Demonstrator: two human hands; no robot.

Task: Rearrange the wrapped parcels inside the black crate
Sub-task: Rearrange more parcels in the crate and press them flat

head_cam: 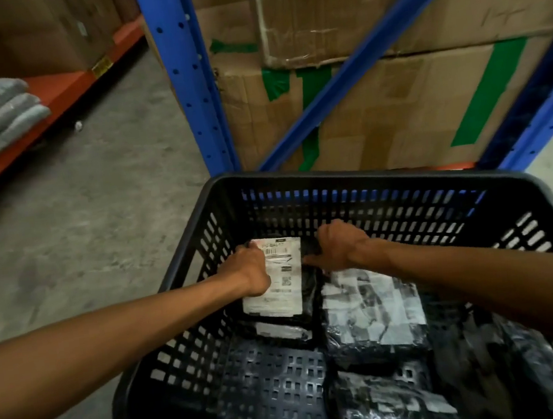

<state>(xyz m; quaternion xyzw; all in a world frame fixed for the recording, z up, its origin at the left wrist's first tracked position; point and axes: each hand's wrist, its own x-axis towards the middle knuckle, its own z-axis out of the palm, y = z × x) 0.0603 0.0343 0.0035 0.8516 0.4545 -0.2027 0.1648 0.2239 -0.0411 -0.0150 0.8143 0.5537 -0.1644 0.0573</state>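
Cardboard boxes [390,69] behind blue racking [191,81] back the black crate [350,175].

A warehouse: blue racking [184,82] holding taped cardboard cartons [392,92] on a bare concrete floor [94,195].

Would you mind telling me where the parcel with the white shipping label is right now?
It lies at the far left of the black crate, under the left hand, with the right hand beside it.
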